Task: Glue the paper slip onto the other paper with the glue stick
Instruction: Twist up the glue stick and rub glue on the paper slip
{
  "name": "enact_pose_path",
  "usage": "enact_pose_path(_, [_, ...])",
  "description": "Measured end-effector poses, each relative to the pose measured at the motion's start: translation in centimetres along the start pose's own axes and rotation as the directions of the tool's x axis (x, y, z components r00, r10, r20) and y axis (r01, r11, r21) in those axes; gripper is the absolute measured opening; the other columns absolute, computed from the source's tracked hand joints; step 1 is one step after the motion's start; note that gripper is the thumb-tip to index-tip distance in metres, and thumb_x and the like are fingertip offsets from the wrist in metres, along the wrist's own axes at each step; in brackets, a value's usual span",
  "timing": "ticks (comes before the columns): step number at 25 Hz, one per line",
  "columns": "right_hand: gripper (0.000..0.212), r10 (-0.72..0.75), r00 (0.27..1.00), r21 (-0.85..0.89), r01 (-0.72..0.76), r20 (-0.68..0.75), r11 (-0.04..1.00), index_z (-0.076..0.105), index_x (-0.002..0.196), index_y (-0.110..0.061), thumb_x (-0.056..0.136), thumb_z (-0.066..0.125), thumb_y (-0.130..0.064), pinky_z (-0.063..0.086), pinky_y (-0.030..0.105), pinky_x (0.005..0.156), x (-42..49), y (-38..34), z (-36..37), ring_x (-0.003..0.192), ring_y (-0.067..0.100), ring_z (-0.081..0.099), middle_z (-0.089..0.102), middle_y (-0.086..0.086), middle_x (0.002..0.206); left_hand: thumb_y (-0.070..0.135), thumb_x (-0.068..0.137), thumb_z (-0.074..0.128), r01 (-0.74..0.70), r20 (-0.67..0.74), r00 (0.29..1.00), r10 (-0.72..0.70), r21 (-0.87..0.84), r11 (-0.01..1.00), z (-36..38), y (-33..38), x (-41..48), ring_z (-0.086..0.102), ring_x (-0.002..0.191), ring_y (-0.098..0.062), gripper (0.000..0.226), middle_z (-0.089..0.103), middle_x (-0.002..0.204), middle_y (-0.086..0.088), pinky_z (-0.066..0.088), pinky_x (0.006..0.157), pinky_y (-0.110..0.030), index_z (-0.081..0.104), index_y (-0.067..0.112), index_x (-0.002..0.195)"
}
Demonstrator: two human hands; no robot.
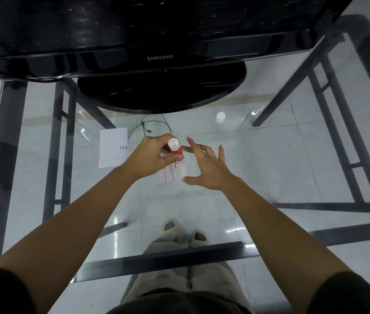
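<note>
My left hand (150,155) is shut on a red glue stick (177,150) with a white open top, held above the glass table. A small printed paper slip (172,172) lies flat right under the stick and partly under my hands. My right hand (206,168) hovers just right of the stick with fingers spread and nothing in it; its index finger points toward the stick. A larger white paper (112,148) with faint print and a blue mark lies to the left of my left hand. The white cap (220,117) stands alone at the far right.
A black monitor (157,57) on a round black base (161,89) fills the back of the glass table (270,155). A thin black cable (146,126) lies just behind my hands. The table's dark front frame bar (168,257) crosses below, with my legs under the glass.
</note>
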State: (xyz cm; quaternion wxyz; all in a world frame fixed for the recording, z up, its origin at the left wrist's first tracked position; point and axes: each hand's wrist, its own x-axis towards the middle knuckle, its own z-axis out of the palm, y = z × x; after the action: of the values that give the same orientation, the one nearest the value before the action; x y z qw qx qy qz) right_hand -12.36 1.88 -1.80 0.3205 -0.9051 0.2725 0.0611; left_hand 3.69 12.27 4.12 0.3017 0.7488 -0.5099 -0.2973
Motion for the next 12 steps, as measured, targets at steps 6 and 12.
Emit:
enact_pose_path(6, [0.108, -0.016, 1.000, 0.009, 0.016, -0.009, 1.000, -0.006, 0.146, -0.031, 0.072, 0.069, -0.051, -0.015, 0.057, 0.108, -0.1, 0.1, 0.0, 0.140, 0.014, 0.013, 0.028, -0.015, 0.150, 0.029, 0.074, 0.075, -0.047, 0.039, 0.998, 0.048, -0.021, 0.999, 0.9, 0.2, -1.1, 0.063, 0.077, 0.002, 0.019, 0.070, 0.085, 0.011, 0.050, 0.074, -0.014, 0.066, 0.023, 0.089])
enact_pose_path(12, [0.107, 0.000, 1.000, 0.011, 0.000, 0.011, 1.000, -0.005, 0.145, -0.032, 0.072, 0.071, -0.048, -0.017, 0.056, 0.107, 0.0, 0.0, 0.0, 0.141, 0.015, 0.011, 0.028, -0.015, 0.150, 0.027, 0.077, 0.074, 0.067, -0.161, 0.985, -0.066, 0.001, 0.998, 0.1, -0.5, -0.1, 0.058, 0.074, 0.004, 0.023, 0.065, 0.084, 0.008, 0.042, 0.061, -0.001, 0.060, 0.018, 0.093])
